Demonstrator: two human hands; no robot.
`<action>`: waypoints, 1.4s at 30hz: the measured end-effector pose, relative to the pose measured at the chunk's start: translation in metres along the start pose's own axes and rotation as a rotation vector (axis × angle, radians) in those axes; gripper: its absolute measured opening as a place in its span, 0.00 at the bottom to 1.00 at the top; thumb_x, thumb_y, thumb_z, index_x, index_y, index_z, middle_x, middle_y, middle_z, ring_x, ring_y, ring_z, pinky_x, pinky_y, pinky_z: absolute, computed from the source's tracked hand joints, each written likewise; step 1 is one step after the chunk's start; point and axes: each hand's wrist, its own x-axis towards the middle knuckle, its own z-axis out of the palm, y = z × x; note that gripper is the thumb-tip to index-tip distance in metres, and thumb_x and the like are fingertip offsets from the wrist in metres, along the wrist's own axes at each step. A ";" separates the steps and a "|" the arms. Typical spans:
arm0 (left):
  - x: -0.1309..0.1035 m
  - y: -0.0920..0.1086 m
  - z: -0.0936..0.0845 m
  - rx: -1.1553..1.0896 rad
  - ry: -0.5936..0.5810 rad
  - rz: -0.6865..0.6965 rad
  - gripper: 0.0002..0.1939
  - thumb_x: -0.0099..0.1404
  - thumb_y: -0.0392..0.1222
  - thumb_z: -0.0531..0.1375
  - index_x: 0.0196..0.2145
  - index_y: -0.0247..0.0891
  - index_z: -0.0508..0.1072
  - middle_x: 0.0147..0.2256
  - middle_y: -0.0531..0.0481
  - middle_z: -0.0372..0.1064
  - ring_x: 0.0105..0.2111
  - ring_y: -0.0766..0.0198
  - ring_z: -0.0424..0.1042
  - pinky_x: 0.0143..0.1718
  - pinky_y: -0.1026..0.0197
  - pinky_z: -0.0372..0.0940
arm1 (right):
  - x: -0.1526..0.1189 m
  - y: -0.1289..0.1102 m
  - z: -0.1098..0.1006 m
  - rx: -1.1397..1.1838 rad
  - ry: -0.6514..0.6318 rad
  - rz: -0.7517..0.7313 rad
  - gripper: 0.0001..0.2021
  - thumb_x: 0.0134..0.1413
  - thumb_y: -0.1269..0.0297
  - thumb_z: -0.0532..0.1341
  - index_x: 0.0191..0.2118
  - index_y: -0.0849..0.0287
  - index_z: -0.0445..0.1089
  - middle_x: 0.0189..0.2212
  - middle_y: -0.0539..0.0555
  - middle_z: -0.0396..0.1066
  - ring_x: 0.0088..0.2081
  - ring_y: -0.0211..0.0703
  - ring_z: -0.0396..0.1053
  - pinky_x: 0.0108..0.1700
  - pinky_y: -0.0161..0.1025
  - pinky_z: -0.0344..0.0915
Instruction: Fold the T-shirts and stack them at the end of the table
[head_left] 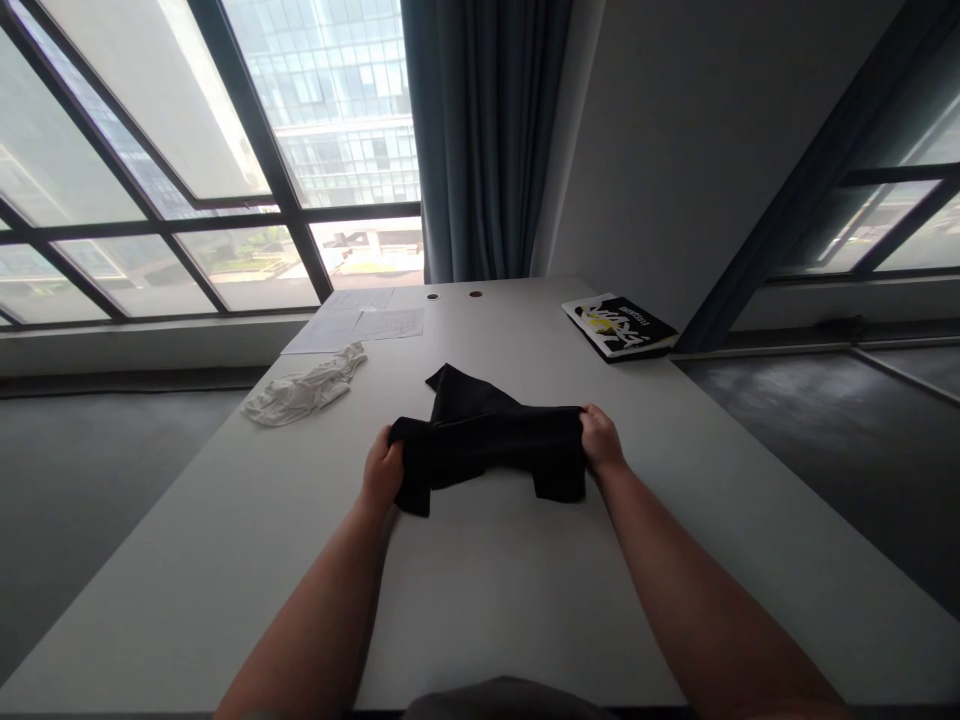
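Note:
A black garment (487, 440) is stretched sideways between my two hands over the middle of the white table (480, 580). Its left end is pinched in my left hand (382, 468), with a corner hanging below the grip. My right hand (601, 440) grips the opposite end, where another flap droops toward me. Part of the cloth reaches away from me and ends in a point on the far side. Its exact kind cannot be made out, as it is folded and dark. The fingertips of both hands are partly hidden by the fabric.
A crumpled white cloth (307, 388) lies at the left, with paper sheets (360, 325) behind it. A black box or book with white and yellow print (622, 326) rests at the back right. Two round cable holes are near the far edge, before a blue curtain (487, 140).

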 end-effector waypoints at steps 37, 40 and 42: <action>-0.014 0.001 0.008 0.032 -0.598 0.116 0.33 0.74 0.64 0.46 0.58 0.37 0.74 0.57 0.41 0.75 0.58 0.46 0.71 0.63 0.46 0.61 | -0.038 -0.061 0.034 -0.322 -0.546 -0.324 0.25 0.64 0.59 0.59 0.65 0.53 0.67 0.67 0.61 0.62 0.67 0.56 0.59 0.70 0.60 0.49; -0.014 0.004 0.012 0.107 -0.583 0.126 0.28 0.74 0.59 0.49 0.56 0.38 0.74 0.55 0.40 0.76 0.56 0.46 0.72 0.60 0.46 0.64 | -0.038 -0.062 0.035 -0.302 -0.535 -0.331 0.24 0.63 0.60 0.60 0.64 0.53 0.69 0.65 0.61 0.64 0.66 0.56 0.60 0.70 0.59 0.50; -0.014 0.006 0.014 0.167 -0.568 0.137 0.24 0.72 0.56 0.52 0.55 0.39 0.74 0.53 0.40 0.76 0.55 0.47 0.73 0.59 0.47 0.64 | -0.038 -0.062 0.035 -0.277 -0.516 -0.341 0.22 0.62 0.60 0.61 0.61 0.54 0.71 0.63 0.60 0.66 0.64 0.56 0.62 0.69 0.58 0.53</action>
